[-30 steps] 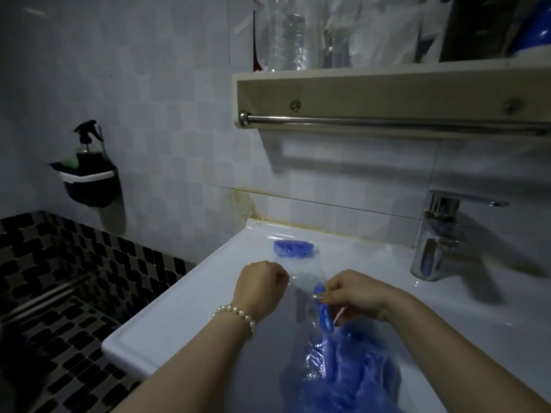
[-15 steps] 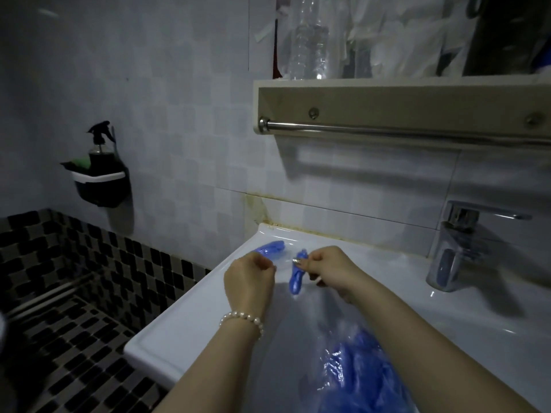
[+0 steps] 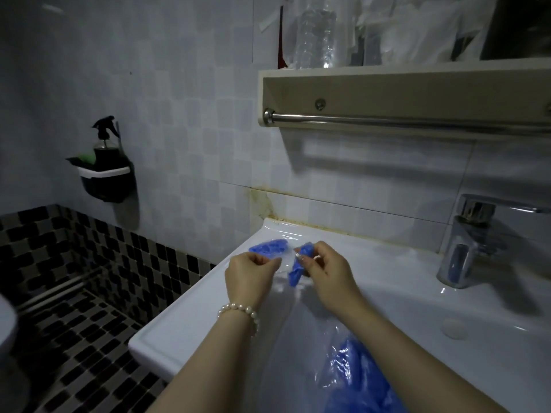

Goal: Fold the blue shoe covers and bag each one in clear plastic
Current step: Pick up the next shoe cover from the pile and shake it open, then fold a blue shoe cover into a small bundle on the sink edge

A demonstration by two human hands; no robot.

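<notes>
My right hand (image 3: pixel 325 274) pinches a folded blue shoe cover (image 3: pixel 299 266) that hangs down from its fingertips. My left hand (image 3: pixel 249 274), with a pearl bracelet at the wrist, has its fingers curled round the edge of a small clear plastic bag (image 3: pixel 283 268) held between both hands over the white sink (image 3: pixel 193 317). Behind my hands, a bagged blue shoe cover (image 3: pixel 269 247) lies on the sink's back left corner. A large clear bag with several loose blue shoe covers (image 3: pixel 354 380) lies in the basin below my right forearm.
A chrome tap (image 3: pixel 468 248) stands at the right of the sink. Above it hangs a wooden shelf (image 3: pixel 402 87) with a metal rail, bottles and plastic on top. A black holder with a spray bottle (image 3: pixel 104 171) is fixed to the tiled wall at left.
Both hands rose from over the big bag toward the back of the sink, the right carrying the folded cover. In the last half second they barely moved.
</notes>
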